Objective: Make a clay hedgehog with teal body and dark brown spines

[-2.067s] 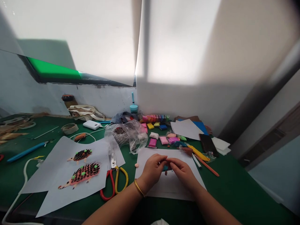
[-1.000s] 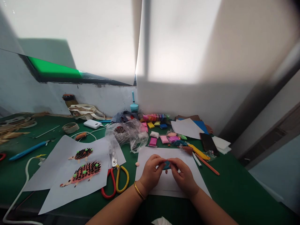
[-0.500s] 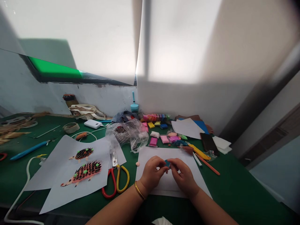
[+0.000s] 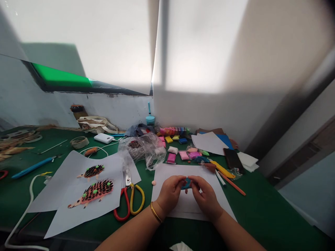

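White sheet (image 4: 167, 170) is plain matt paper, pretty smooth. Scissors (image 4: 128, 181) have shiny metal blades and slick plastic-looking grips (image 4: 143, 201). Bracelet (image 4: 155, 212) is polished, gold-toned metal. That clear bag (image 4: 150, 150) is thin plastic — crinkly and glossy — and the cream straps (image 4: 96, 120) look like matt cloth. Green tabletop (image 4: 264, 212) seems smooth, dull finish. Blue piece (image 4: 186, 183) — too small to tell what it's made of.

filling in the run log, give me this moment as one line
left hand: holds blue piece | right hand: holds same piece | below: white paper | left of it: scissors, not held
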`<state>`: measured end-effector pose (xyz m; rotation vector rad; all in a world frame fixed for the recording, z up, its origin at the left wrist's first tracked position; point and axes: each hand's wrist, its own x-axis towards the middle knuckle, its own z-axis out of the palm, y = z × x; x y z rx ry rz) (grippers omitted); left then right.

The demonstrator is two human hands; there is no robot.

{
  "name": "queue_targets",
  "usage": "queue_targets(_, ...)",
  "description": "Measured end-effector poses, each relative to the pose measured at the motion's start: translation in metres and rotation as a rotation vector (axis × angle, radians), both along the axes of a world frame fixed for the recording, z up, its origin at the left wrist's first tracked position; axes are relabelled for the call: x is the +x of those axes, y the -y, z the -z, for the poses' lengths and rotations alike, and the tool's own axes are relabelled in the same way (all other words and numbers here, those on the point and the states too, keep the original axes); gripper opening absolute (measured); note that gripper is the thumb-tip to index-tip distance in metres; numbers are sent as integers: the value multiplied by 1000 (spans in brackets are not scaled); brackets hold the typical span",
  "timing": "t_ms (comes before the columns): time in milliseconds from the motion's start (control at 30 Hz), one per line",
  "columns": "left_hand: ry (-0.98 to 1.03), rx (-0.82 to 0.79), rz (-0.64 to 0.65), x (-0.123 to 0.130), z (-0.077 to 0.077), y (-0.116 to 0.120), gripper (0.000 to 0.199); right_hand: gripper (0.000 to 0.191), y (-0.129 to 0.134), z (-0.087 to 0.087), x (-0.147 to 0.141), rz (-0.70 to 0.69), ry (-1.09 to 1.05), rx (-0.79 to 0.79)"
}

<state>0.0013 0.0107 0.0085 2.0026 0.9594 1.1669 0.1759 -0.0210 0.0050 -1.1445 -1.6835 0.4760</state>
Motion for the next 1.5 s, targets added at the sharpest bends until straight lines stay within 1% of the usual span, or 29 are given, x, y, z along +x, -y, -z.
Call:
queue_targets(100,-56,-1,-36,-1,-3,0,18,25,0,-1,0,3,-3,4)
queue_targets(267,-108,36,-25,-2,-4,1,38,25,1,-1,1,11,2,-1)
queue_targets(333,-79,43,-45,-2,-4,1,33,24,1,-1,0,7,0,7)
queue_targets(433,0,35,-58,0,-4,1,12,23,1,-1,0,-37,-16,7)
queue_targets(500,42,25,-44,1,-3,0,7,21,1,-1,0,-68,-27,9)
queue_targets(633,48,11,-51,3,-2,-1,7,18,3,-4,-1,-119,-39,10)
queue_targets(733,32,14,-58,4,-2,0,7,19,4,-5,-1,-155,-45,-25)
queue_targets(933,-7,32,-9,4,-3,0,10,17,3,-1,-2,-194,-73,-113)
queue_targets(1000,-11,31,-29,4,-2,-1,9,18,3,1,-2,-179,-100,-125)
queue_targets(1100,6,26,-63,4,-1,-1,8,21,2,3,-1,-121,-165,-115)
queue_targets(1267,0,66,-9,1,-2,-1,20,19,0,4,3,-38,-202,-99)
queue_targets(1367,-30,81,0,0,-3,-1,15,19,-1,4,4,-5,-189,-96)
queue_targets(1467,-12,90,-28,1,-5,-1,2,19,-2,4,3,20,-174,-83)
queue_targets(1500,-2,95,-40,1,-5,-1,7,19,-2,4,3,26,-171,-79)
